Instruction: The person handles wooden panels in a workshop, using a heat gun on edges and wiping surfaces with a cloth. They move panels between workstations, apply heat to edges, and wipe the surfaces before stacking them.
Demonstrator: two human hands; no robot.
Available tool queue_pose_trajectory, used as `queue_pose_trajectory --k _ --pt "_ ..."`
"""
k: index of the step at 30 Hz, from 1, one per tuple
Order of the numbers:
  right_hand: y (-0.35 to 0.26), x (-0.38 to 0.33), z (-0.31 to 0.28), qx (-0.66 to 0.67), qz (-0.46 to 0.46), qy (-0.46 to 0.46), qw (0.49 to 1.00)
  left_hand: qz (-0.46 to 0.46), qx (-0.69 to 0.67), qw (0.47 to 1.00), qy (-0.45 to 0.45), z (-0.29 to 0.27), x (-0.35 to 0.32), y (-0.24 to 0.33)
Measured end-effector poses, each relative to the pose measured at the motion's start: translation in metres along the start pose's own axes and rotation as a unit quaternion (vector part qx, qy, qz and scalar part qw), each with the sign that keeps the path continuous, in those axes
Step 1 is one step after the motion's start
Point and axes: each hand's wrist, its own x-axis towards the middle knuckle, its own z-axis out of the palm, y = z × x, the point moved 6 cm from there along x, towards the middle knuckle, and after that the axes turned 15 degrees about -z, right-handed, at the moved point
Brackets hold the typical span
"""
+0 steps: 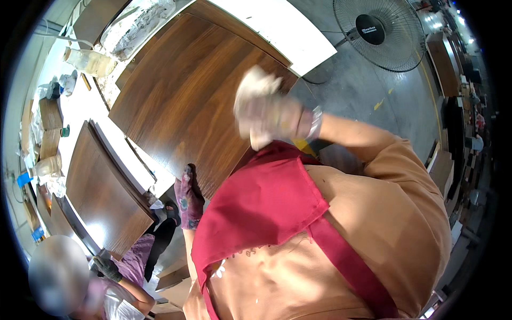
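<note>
A brown wood-grain panel (181,90) lies on the white work surface in front of me. Over its right part is my right hand (277,114), in a pale, stained glove and smeared by motion. It is closed round a whitish, crumpled cloth (256,85), whose outline is blurred. My left hand (189,200), in a purple patterned glove, is at the panel's near left edge. Its fingers point away from me, stretched out and holding nothing that I can see. Whether it presses on the edge, I cannot tell.
A co-worker's dark-gloved hand (108,268) is beside another brown panel (101,186) at lower left. A plastic jar (90,62) and a plastic-wrapped bundle (136,26) stand at the far left. A floor fan (373,32) stands at the far right.
</note>
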Motion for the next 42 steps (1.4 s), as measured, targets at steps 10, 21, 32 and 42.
queue_pose_trajectory --k 10,21,32,42 --pt "-0.029 -0.022 0.024 -0.040 0.043 -0.033 0.998 -0.011 0.132 0.991 -0.022 -0.011 0.007 0.008" --pt "0.018 -0.062 0.036 0.082 0.271 0.034 0.958 -0.009 0.149 0.987 -0.059 -0.015 0.023 0.002" --pt "0.094 -0.134 -0.007 0.016 0.456 0.003 0.890 0.173 0.326 0.928 -0.059 -0.024 0.055 -0.004" --pt "-0.052 0.089 0.068 0.251 -0.099 0.129 0.954 -0.044 0.220 0.971 -0.089 -0.026 0.028 0.006"
